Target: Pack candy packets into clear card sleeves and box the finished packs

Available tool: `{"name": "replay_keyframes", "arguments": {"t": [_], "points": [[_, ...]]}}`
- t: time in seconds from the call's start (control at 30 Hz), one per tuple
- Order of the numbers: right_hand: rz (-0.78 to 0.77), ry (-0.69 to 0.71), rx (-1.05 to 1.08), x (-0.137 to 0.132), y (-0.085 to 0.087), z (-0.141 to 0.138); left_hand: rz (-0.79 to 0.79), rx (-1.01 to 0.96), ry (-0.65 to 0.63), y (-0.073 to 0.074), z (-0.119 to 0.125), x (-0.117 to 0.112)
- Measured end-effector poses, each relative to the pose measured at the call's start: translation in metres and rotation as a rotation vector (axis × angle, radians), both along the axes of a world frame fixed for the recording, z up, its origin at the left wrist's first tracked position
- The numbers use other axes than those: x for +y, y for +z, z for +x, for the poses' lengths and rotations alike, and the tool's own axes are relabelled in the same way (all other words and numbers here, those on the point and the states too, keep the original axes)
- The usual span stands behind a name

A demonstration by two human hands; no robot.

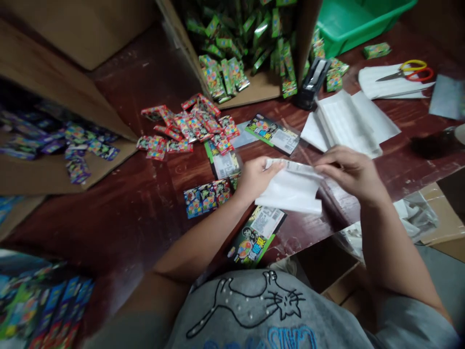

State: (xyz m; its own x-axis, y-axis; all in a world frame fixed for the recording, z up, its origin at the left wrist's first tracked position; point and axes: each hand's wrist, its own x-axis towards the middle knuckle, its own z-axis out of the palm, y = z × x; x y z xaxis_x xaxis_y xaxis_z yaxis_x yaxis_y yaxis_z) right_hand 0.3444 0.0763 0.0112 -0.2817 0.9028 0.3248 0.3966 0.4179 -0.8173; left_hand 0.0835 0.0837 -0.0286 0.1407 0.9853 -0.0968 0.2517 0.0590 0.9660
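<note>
A white sheet [290, 191] with a strip of small grey print along its top edge hangs between my hands, over the front part of the table. My left hand [256, 179] is closed on its upper left corner, thumb on top. At the upper right corner, my right hand [354, 172] pinches the edge with thumb and fingertips. Below the sheet lies a printed candy pouch [250, 237], partly covered by it. Two more pouches, one flat [272, 133] and one beside my left hand [223, 162], lie behind. Blue and red packets [207, 198] form a row by my left forearm.
Red candy packets [192, 123] lie piled on the dark red table [145, 232]. Cardboard boxes hold green packets [225, 46] and purple packets [78, 145]. A stapler [314, 82], white sheets [347, 121], scissors [409, 71] and a green bin [348, 34] stand at the right.
</note>
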Motion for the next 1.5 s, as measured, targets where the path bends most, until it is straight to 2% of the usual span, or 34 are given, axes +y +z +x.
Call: {"name": "replay_keyframes", "arguments": {"t": [0.07,0.13,0.17,0.23,0.3,0.33,0.43,0.53,0.67,0.77,0.83,0.93,1.1,1.17,1.3,1.37,1.4,1.5], "points": [[0.074,-0.199,0.135,-0.009,-0.002,0.003,0.139,0.097,0.044,0.007,-0.008,-0.008],[0.095,-0.346,0.262,-0.023,-0.004,0.005,0.363,0.24,0.047,0.016,-0.019,-0.025],[0.075,-0.372,0.298,-0.031,-0.005,0.005,0.473,0.308,-0.028,0.02,-0.024,-0.037],[-0.025,-0.347,0.313,-0.049,-0.005,0.0,0.602,0.438,-0.296,0.022,-0.033,-0.06],[-0.169,-0.242,0.32,-0.068,-0.004,-0.014,0.577,0.575,-0.528,0.017,-0.039,-0.077],[-0.246,-0.18,0.326,-0.076,-0.004,-0.023,0.523,0.644,-0.589,0.014,-0.041,-0.082],[-0.425,-0.01,0.328,-0.094,-0.005,-0.052,0.373,0.712,-0.656,0.01,-0.053,-0.084],[-0.49,0.044,0.304,-0.103,-0.009,-0.077,0.312,0.545,-0.666,0.019,-0.076,-0.084],[-0.495,0.163,0.278,-0.109,-0.015,-0.108,0.17,0.3,-0.598,0.029,-0.108,-0.097],[-0.444,0.309,0.226,-0.109,-0.019,-0.132,0.089,0.203,-0.483,0.028,-0.119,-0.112],[-0.396,0.35,0.16,-0.11,-0.022,-0.144,0.049,0.177,-0.401,0.025,-0.123,-0.12],[-0.245,0.296,0.01,-0.114,-0.023,-0.155,-0.003,0.131,-0.33,0.021,-0.13,-0.13],[0.162,0.152,-0.323,-0.133,-0.023,-0.168,-0.043,-0.064,-0.291,0.015,-0.144,-0.14],[0.21,0.157,-0.385,-0.139,-0.025,-0.177,-0.045,-0.086,-0.287,0.014,-0.148,-0.144],[0.152,0.27,-0.352,-0.139,-0.028,-0.197,0.015,0.078,-0.236,0.021,-0.167,-0.154],[0.114,0.279,-0.245,-0.135,-0.028,-0.202,0.065,0.106,-0.118,0.024,-0.187,-0.161],[0.094,0.242,-0.15,-0.133,-0.028,-0.203,0.097,0.084,-0.006,0.024,-0.2,-0.166],[-0.005,0.061,0.192,-0.13,-0.031,-0.208,0.198,-0.128,0.496,0.014,-0.236,-0.188]]}}
